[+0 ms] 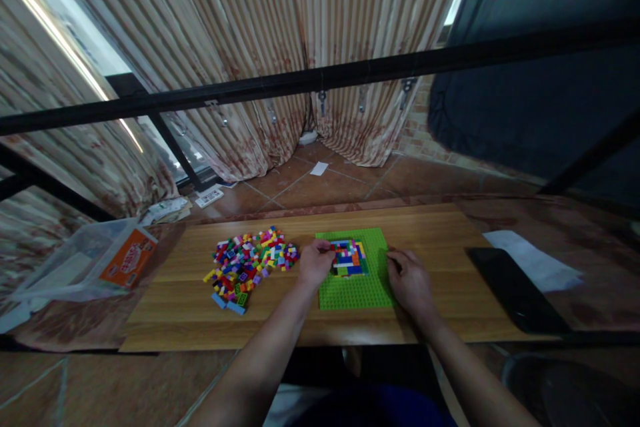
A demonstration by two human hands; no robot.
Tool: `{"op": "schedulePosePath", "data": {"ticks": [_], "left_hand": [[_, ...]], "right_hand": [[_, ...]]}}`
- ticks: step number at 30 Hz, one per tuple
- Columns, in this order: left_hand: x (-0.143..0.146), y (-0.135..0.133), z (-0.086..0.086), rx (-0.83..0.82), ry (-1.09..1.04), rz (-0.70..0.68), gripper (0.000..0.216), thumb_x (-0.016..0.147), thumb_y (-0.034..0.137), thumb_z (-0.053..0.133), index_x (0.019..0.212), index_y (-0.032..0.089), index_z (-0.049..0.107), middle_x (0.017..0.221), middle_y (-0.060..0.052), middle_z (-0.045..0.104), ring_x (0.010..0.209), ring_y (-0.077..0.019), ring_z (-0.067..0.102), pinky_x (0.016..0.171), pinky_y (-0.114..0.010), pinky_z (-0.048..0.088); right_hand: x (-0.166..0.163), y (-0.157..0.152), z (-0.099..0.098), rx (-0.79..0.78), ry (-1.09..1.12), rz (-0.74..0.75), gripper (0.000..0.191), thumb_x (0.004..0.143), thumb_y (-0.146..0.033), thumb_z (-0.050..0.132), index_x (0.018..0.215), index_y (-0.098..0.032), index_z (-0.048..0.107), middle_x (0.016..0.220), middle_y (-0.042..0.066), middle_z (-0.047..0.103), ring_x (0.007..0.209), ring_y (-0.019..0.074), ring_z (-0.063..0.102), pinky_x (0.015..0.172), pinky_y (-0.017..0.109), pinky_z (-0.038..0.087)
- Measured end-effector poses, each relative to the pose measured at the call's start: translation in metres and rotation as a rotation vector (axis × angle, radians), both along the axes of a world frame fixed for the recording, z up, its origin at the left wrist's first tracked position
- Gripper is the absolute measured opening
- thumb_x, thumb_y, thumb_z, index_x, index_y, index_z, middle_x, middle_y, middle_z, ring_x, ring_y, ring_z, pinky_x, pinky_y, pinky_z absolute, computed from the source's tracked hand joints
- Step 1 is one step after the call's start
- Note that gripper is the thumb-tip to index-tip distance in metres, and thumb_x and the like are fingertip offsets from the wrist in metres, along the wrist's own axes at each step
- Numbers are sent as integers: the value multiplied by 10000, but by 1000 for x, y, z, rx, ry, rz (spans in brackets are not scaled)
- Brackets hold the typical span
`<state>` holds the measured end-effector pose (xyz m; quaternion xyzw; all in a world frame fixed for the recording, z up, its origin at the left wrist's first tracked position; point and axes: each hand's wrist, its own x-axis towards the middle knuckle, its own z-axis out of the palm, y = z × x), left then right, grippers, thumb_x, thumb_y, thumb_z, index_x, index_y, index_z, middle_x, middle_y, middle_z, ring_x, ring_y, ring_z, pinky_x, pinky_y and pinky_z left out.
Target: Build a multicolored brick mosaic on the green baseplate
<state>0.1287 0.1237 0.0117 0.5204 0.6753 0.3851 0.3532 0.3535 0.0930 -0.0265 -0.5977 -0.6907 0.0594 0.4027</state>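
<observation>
A green studded baseplate (376, 288) lies on the wooden table. On its upper middle stands a low structure of multicoloured toy bricks (353, 260), several of them red, blue, white and yellow. My left hand (316, 264) reaches over the plate's left edge, thumb and fingers pinched together at the structure's left side; whatever is between the fingertips is too small to make out. At the right edge of the baseplate, my right hand (411, 280) is closed, with curled fingers and fingertips on that edge. To the left of my left hand spreads a pile of loose toy bricks (250, 259).
The wooden tabletop (185, 320) carries a black flat object (515, 290) at its right end, near white paper (535, 260). Left of the table stands a clear plastic bin (75, 267) with an orange label. A dark metal bar (280, 85) crosses before the curtains (240, 20).
</observation>
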Motion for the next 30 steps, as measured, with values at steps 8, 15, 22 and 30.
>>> {"op": "schedulePosePath", "data": {"ticks": [8, 15, 22, 30], "left_hand": [[1, 2, 1, -16, 50, 4, 184, 659, 62, 636, 814, 151, 677, 751, -15, 691, 699, -134, 633, 674, -244, 490], [3, 0, 0, -12, 59, 1, 172, 668, 64, 623, 806, 153, 671, 768, -20, 695, 723, -141, 643, 687, -250, 496], [6, 2, -5, 18, 37, 19, 168, 659, 40, 630, 788, 145, 657, 746, -17, 687, 714, -138, 645, 684, -245, 499], [-6, -29, 5, 192, -18, 3, 185, 802, 84, 513, 914, 161, 638, 894, -48, 694, 849, -150, 650, 814, -288, 503]], "right_hand": [[-1, -1, 1, -7, 8, -18, 257, 856, -270, 438, 902, -177, 672, 952, 114, 660, 896, 237, 597, 844, 387, 481], [-2, -1, 2, -20, -9, -28, 267, 857, -269, 432, 902, -167, 674, 952, 116, 664, 895, 235, 593, 856, 382, 476], [-1, 1, -1, -7, -28, -26, 271, 845, -271, 427, 893, -165, 671, 933, 109, 662, 876, 229, 595, 841, 374, 477], [0, 2, -4, 8, -34, -10, 282, 849, -285, 418, 898, -162, 667, 921, 116, 663, 850, 230, 596, 814, 379, 480]]}}
